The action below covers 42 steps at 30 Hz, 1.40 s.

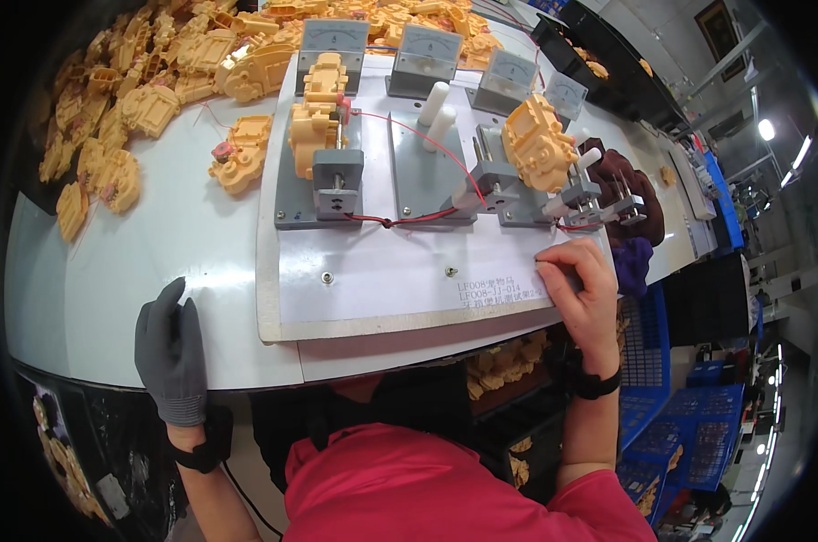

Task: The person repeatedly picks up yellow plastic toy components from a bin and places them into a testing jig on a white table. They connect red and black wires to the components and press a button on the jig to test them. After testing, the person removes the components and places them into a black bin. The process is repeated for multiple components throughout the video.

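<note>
My left hand (pixel 171 348), in a grey knitted glove, rests on the white table at the near left with its fingers stretched out, holding nothing. My right hand (pixel 587 289) is bare and sits over the near right part of the test board (pixel 382 289). Thumb and forefinger are pinched together there; anything between them is too small to make out. Just beyond that hand, a yellow-orange plastic gearbox housing (pixel 537 144) stands on the right fixture (pixel 582 200). Another yellow-orange housing (pixel 317 126) is seated upright on the left fixture (pixel 339 181), with a red wire (pixel 418 140) running from it.
Several analog meters (pixel 429 54) line the board's far side, near two white posts (pixel 438 117). One loose housing (pixel 243 154) lies left of the board, before a large heap of housings (pixel 165 68). A dark cloth (pixel 627 181) lies at right; blue crates (pixel 689 425) stand below.
</note>
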Each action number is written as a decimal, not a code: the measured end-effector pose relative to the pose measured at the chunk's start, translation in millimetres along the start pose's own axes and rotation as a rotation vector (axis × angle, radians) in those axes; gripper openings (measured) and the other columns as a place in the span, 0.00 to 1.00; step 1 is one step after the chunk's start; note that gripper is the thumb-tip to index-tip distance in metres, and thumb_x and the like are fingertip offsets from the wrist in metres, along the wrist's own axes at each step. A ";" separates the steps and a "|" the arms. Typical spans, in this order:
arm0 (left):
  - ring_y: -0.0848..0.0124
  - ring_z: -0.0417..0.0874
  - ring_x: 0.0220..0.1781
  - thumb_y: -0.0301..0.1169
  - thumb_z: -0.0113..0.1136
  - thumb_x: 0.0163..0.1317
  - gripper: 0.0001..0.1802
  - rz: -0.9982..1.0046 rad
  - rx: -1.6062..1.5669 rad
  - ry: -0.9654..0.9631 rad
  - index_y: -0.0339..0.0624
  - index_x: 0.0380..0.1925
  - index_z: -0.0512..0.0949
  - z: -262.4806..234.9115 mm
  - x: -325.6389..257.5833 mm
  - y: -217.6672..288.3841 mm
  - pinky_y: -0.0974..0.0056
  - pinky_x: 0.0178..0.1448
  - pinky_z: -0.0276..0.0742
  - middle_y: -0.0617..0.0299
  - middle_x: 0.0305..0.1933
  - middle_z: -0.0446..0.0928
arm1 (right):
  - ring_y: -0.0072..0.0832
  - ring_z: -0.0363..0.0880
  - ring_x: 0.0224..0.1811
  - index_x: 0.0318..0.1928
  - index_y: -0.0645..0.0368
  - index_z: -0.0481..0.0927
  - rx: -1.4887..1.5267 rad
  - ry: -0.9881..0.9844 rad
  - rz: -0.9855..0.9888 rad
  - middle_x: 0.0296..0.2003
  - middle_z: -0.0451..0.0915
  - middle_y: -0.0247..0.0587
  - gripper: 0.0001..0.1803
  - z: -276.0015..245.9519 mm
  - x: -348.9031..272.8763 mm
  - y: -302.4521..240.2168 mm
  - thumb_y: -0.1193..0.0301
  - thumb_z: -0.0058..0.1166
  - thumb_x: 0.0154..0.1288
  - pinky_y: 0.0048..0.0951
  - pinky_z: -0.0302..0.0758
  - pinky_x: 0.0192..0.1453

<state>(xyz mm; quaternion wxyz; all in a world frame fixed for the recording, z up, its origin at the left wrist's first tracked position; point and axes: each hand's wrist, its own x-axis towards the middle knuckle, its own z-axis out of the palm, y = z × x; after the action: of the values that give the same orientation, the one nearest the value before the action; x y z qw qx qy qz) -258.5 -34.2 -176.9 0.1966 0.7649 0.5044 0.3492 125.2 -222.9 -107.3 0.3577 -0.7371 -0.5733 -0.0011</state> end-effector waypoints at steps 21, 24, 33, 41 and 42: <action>0.77 0.69 0.34 0.20 0.53 0.69 0.16 -0.003 0.025 0.004 0.35 0.55 0.78 -1.3 0.6 5.5 0.72 0.42 0.68 0.64 0.34 0.72 | 0.32 0.78 0.35 0.39 0.63 0.83 0.000 0.013 -0.033 0.34 0.78 0.41 0.04 0.4 1.0 1.9 0.79 0.60 0.63 0.28 0.75 0.41; 0.77 0.69 0.35 0.20 0.53 0.69 0.15 0.002 0.007 -0.001 0.34 0.55 0.78 -0.5 0.9 4.5 0.72 0.42 0.68 0.64 0.34 0.71 | 0.32 0.78 0.36 0.39 0.64 0.83 0.003 0.010 -0.015 0.34 0.78 0.41 0.04 -0.2 1.2 0.1 0.79 0.60 0.63 0.29 0.75 0.41; 0.75 0.68 0.31 0.21 0.56 0.67 0.15 0.025 -0.005 0.052 0.38 0.53 0.79 3.5 1.6 1.8 0.69 0.38 0.66 0.64 0.32 0.70 | 0.32 0.78 0.36 0.39 0.64 0.83 0.004 0.009 -0.020 0.34 0.78 0.41 0.04 -0.1 1.3 0.6 0.79 0.60 0.64 0.29 0.75 0.41; 0.73 0.69 0.34 0.18 0.59 0.63 0.25 -0.047 -0.161 0.193 0.37 0.61 0.74 9.9 -3.1 -5.6 0.70 0.42 0.69 0.62 0.37 0.73 | 0.34 0.78 0.37 0.38 0.64 0.82 0.010 -0.003 0.009 0.34 0.78 0.41 0.03 0.7 3.5 -2.9 0.78 0.60 0.64 0.30 0.75 0.42; 0.72 0.71 0.36 0.18 0.60 0.62 0.28 -0.027 -0.179 0.236 0.37 0.64 0.71 10.9 -4.0 -7.4 0.69 0.44 0.70 0.60 0.41 0.74 | 0.34 0.78 0.37 0.38 0.63 0.82 -0.013 0.005 -0.004 0.34 0.78 0.41 0.03 -1.3 3.7 -2.3 0.78 0.60 0.64 0.30 0.74 0.43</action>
<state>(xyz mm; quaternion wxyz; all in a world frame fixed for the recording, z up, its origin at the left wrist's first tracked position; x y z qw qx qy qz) -256.2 -34.2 -190.5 0.2081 0.6911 0.5008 0.4778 125.0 -220.3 -103.6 0.3543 -0.7384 -0.5738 -0.0072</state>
